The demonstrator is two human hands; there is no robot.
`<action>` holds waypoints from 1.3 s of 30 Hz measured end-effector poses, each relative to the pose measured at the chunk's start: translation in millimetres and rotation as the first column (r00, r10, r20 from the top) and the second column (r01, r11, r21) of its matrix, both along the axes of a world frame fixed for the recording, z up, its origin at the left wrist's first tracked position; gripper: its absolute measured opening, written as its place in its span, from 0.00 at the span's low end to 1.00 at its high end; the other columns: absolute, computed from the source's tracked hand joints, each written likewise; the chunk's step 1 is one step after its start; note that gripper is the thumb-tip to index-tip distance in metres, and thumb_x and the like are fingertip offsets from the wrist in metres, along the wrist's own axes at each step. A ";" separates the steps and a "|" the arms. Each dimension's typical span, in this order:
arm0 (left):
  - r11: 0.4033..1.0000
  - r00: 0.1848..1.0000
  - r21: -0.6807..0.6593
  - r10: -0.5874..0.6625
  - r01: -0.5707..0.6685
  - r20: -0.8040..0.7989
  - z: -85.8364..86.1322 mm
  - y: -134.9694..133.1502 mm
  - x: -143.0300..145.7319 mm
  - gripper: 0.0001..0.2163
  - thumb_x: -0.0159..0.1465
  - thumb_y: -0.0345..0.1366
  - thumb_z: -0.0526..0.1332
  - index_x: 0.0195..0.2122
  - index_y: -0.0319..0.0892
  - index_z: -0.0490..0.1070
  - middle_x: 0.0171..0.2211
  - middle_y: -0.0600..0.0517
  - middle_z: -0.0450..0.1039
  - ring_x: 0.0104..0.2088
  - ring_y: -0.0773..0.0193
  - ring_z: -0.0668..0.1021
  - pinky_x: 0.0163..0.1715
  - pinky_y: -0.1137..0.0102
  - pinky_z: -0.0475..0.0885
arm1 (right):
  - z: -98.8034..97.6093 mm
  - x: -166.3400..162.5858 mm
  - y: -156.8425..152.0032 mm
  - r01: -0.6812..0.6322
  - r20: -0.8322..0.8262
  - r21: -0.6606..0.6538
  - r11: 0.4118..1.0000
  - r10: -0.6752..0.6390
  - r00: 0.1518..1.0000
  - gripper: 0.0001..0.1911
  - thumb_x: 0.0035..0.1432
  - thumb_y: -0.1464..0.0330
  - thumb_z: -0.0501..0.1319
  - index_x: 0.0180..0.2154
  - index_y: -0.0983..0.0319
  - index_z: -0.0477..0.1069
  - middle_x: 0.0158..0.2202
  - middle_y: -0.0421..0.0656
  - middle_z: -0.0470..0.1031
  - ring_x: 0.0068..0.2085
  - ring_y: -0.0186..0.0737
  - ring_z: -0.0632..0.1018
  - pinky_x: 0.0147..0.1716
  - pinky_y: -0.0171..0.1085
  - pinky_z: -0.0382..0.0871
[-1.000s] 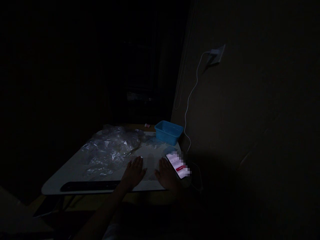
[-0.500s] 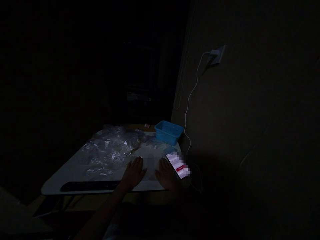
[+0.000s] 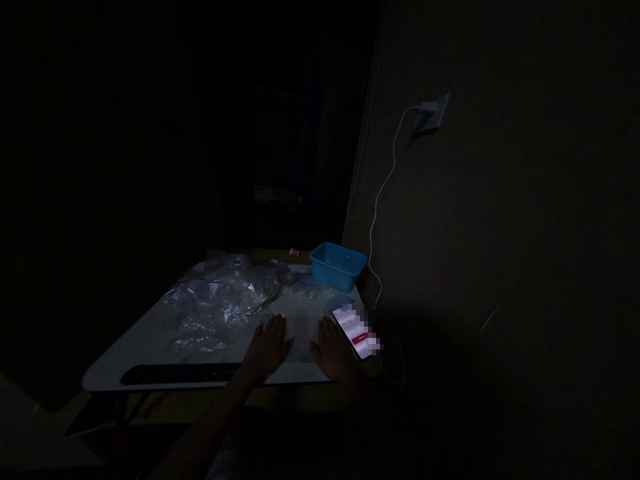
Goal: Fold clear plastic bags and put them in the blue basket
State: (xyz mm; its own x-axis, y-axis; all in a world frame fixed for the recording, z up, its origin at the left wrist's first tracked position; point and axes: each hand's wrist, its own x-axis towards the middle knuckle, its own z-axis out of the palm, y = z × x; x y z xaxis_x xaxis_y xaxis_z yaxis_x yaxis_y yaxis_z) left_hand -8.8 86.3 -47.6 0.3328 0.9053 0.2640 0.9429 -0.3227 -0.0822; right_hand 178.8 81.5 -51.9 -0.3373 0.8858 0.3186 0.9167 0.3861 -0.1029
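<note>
The room is very dark. My left hand (image 3: 269, 347) lies flat and open on the white table (image 3: 145, 347), fingers stretched forward. Just to its right, my right hand (image 3: 333, 351) also rests palm down and open on the tabletop. A lit phone (image 3: 356, 331) lies on the table right beside my right hand, its screen glowing. Crumpled clear plastic wrap (image 3: 223, 300) spreads over the table ahead of my left hand.
A blue plastic tub (image 3: 337, 265) stands at the table's far right corner by the wall. A white cable (image 3: 383, 193) hangs from a wall socket (image 3: 433, 112) down toward the phone. A dark strip (image 3: 180, 372) runs along the table's near edge.
</note>
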 end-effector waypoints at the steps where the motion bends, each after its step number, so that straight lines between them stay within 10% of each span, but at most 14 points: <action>1: 1.000 1.000 0.000 0.001 -0.001 -0.001 -0.2 0.2 -0.1 0.25 0.62 0.44 0.39 0.55 0.34 0.56 0.56 0.41 0.53 0.57 0.54 0.56 0.51 0.58 0.52 | 0.1 0.1 0.1 0.003 -0.001 -0.001 1.000 -0.003 1.000 0.32 0.59 0.57 0.41 0.55 0.76 0.53 0.58 0.56 0.50 0.58 0.47 0.51 0.55 0.43 0.43; 39: 1.000 0.999 0.003 -0.027 0.027 0.018 1.5 -1.2 -0.4 0.24 0.62 0.43 0.40 0.54 0.34 0.56 0.56 0.40 0.53 0.57 0.53 0.56 0.51 0.56 0.52 | 1.9 0.6 -0.6 0.001 0.003 -0.033 0.999 -0.001 1.000 0.32 0.59 0.57 0.40 0.55 0.76 0.52 0.58 0.56 0.49 0.59 0.47 0.50 0.55 0.43 0.42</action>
State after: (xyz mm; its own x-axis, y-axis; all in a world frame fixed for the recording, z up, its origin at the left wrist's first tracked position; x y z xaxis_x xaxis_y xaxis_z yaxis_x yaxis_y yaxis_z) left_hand -9.3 85.2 -46.1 0.3520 0.8954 0.2725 0.9353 -0.3475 -0.0663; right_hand 179.3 80.9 -50.0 -0.3370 0.8963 0.2882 0.9175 0.3814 -0.1131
